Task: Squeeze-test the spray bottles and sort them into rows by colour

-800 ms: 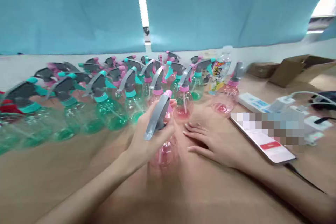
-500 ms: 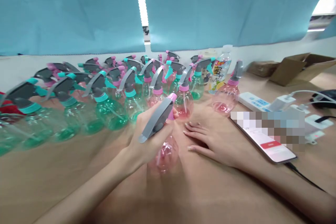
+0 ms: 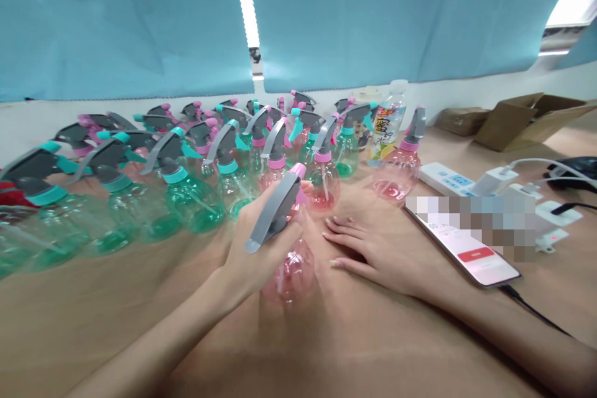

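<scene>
In the head view, the phone (image 3: 459,245) lies on the table (image 3: 354,348), its far end masked by pixel blocks and a black cable (image 3: 536,308) at its near end. Well to the left of the phone is a pink spray bottle (image 3: 293,270), roughly upright; whether its base touches the table cannot be told. The left hand (image 3: 259,239) has its grip clamped on this bottle around the neck, with the grey trigger top rising above the fingers. Between that bottle and the phone, the right hand (image 3: 380,255) rests palm down, its grip slack and holding nothing, the fingers slightly apart.

Just beyond the phone's far end stands another pink bottle (image 3: 396,174) with some liquid inside, and a white power strip (image 3: 443,179) lies beside it. Farther beyond the phone are an open cardboard box (image 3: 517,121) and a labelled drink bottle (image 3: 389,121). Far left of the phone, rows of green bottles (image 3: 196,208) and pink ones stand close together.
</scene>
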`<state>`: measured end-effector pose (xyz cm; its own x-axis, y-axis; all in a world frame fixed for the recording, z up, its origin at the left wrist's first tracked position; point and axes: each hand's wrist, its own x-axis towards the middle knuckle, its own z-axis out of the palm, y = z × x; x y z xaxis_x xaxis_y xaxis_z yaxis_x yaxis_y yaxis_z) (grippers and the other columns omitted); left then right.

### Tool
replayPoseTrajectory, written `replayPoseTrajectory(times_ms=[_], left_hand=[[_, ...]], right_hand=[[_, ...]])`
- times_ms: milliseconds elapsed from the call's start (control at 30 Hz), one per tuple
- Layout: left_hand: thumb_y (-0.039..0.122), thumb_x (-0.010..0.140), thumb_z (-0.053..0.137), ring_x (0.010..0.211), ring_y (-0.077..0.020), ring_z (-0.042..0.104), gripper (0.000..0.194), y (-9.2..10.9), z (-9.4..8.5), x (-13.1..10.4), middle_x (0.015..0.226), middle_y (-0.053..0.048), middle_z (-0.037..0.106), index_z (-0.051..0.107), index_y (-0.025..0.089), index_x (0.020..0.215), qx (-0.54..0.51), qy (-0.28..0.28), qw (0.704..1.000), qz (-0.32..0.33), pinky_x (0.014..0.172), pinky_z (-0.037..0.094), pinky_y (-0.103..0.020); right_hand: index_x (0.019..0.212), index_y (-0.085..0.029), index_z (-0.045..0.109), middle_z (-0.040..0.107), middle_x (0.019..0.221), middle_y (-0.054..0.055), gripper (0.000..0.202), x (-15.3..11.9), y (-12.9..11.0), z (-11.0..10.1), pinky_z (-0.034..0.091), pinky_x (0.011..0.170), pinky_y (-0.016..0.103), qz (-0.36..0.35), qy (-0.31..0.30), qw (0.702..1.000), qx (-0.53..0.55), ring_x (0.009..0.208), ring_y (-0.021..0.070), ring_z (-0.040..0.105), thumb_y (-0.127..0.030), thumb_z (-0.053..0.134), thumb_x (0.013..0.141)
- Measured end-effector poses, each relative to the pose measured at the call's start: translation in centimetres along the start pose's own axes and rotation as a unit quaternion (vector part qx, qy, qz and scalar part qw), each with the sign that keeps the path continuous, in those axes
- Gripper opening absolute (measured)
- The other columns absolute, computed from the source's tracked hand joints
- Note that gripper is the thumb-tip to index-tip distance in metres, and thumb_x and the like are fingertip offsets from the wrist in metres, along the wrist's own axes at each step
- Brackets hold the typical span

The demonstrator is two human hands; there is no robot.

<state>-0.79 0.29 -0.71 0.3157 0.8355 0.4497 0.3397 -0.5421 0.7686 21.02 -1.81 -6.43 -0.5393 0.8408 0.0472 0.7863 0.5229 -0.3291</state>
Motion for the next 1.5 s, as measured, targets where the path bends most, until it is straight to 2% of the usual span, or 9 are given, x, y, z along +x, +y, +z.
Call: replayPoseTrajectory(times_ms=[167,300,467,600,833,933,1067,1267,1500], left_hand=[[0.022,0.081,0.056,0.054,-0.0117,0.047,0.018,0.2,0.2,-0.1,0.068,0.005,0.054,0.062,0.023,0.098,0.009,0.017,1.000,-0.008,0.051,0.040,-0.023],[0.017,0.078,0.056,0.058,-0.0106,0.049,0.007,0.5,0.4,-0.1,0.072,0.005,0.055,0.059,0.022,0.081,-0.012,0.012,1.000,-0.005,0.052,0.041,-0.021],[0.012,0.074,0.058,0.061,-0.0101,0.053,0.010,0.6,0.8,-0.1,0.074,0.004,0.057,0.056,0.021,0.075,-0.051,-0.007,0.998,-0.024,0.055,0.047,-0.019],[0.011,0.074,0.061,0.060,-0.0093,0.054,0.012,0.5,0.9,-0.2,0.071,0.005,0.056,0.054,0.021,0.073,-0.050,0.002,0.998,-0.024,0.054,0.047,-0.017],[0.010,0.074,0.062,0.061,-0.0106,0.057,0.017,0.3,1.0,-0.3,0.070,0.005,0.057,0.058,0.023,0.084,0.006,0.027,1.000,-0.001,0.052,0.049,-0.017],[0.009,0.074,0.062,0.062,-0.0121,0.059,0.032,0.2,0.9,-0.4,0.072,0.004,0.059,0.060,0.025,0.101,0.036,0.024,0.999,0.002,0.055,0.050,-0.019],[0.009,0.074,0.061,0.056,-0.0110,0.054,0.053,0.1,0.9,-0.5,0.073,0.004,0.060,0.054,0.027,0.124,0.040,0.014,0.999,0.009,0.055,0.050,-0.021],[0.012,0.074,0.059,0.057,-0.0127,0.053,0.050,0.0,1.0,-0.5,0.073,0.004,0.060,0.055,0.026,0.122,0.053,0.018,0.998,0.007,0.058,0.049,-0.024],[0.011,0.067,0.055,0.057,-0.0139,0.050,0.046,0.4,1.0,-0.6,0.071,0.004,0.056,0.058,0.025,0.110,0.049,0.027,0.998,-0.026,0.055,0.046,-0.024]], right_hand=[[0.139,-0.012,0.047,0.039,0.148,0.009,0.059,-0.1,0.1,0.0,0.028,0.115,0.052,0.000,-0.008,1.000,-0.016,0.139,0.0280,0.034,-0.051,0.042,0.094],[0.138,-0.012,0.047,0.040,0.147,0.009,0.060,-0.2,0.3,0.2,0.029,0.114,0.052,-0.005,0.001,1.000,-0.020,0.139,0.0281,0.035,-0.052,0.040,0.095],[0.138,-0.013,0.048,0.041,0.147,0.010,0.059,-0.2,0.7,0.9,0.029,0.114,0.052,-0.011,0.028,0.999,-0.012,0.138,0.0279,0.036,-0.053,0.040,0.095],[0.138,-0.012,0.048,0.041,0.147,0.010,0.060,-0.2,0.8,1.0,0.029,0.115,0.051,-0.011,0.024,1.000,-0.011,0.138,0.0280,0.035,-0.053,0.040,0.095],[0.137,-0.013,0.049,0.042,0.147,0.010,0.059,-0.2,0.8,1.1,0.028,0.115,0.052,-0.013,0.034,0.999,0.003,0.138,0.0279,0.036,-0.053,0.040,0.094],[0.136,-0.016,0.051,0.043,0.146,0.010,0.056,-0.3,0.7,1.0,0.028,0.115,0.053,-0.012,0.040,0.999,0.002,0.138,0.0284,0.037,-0.052,0.043,0.094],[0.136,-0.017,0.051,0.044,0.145,0.009,0.055,-0.3,0.6,0.8,0.028,0.114,0.054,-0.012,0.040,0.999,-0.002,0.137,0.0282,0.038,-0.051,0.043,0.094],[0.138,-0.012,0.048,0.041,0.147,0.010,0.060,-0.3,0.6,0.7,0.029,0.115,0.052,-0.009,0.019,1.000,-0.008,0.139,0.0282,0.035,-0.052,0.040,0.095],[0.137,-0.016,0.049,0.043,0.147,0.009,0.056,-0.4,0.8,1.0,0.028,0.115,0.053,-0.012,0.034,0.999,0.001,0.138,0.0275,0.037,-0.052,0.042,0.095]])
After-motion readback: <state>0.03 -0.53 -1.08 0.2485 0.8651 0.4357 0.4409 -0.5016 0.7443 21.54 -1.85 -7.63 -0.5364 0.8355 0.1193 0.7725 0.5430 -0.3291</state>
